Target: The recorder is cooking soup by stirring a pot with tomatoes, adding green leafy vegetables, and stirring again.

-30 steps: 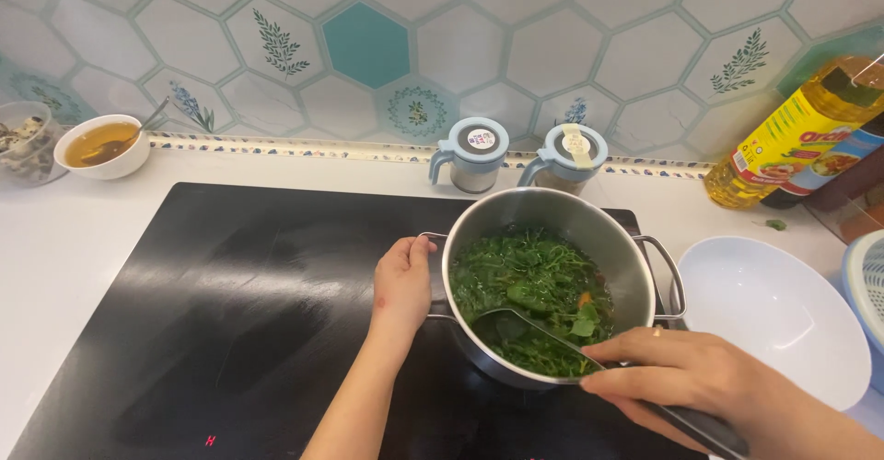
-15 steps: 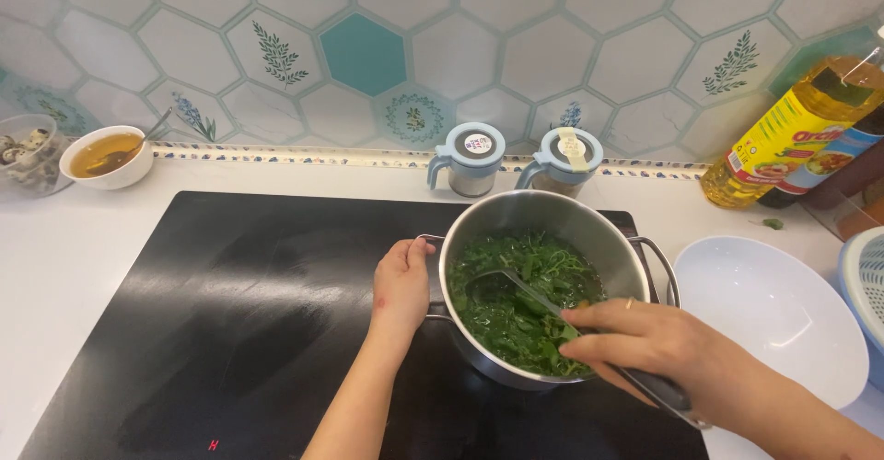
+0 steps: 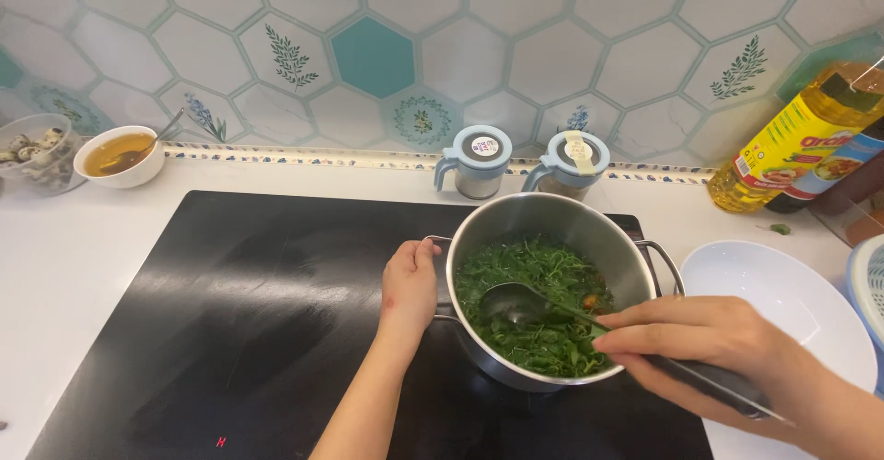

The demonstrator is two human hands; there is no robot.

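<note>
Right hand [image 3: 709, 349] grips the ladle [image 3: 571, 311] handle; its shaft slants up-left, bowl in the pot's [image 3: 552, 285] greens [image 3: 539, 294]. Left hand [image 3: 410, 285] clasps the pot's left handle.

Right hand [image 3: 714, 354] cut by right and bottom edges at wrist; ladle [image 3: 552, 308] handle mostly hidden under its fingers. Pot's [image 3: 552, 230] left handle covered by left hand [image 3: 410, 285]. Pot base hidden behind own wall. Oil bottle [image 3: 801, 142] top, blue-rimmed item [image 3: 870, 294] cut by right edge. Glass bowl [image 3: 32, 151] cut at left; contents too small to tell.
</note>
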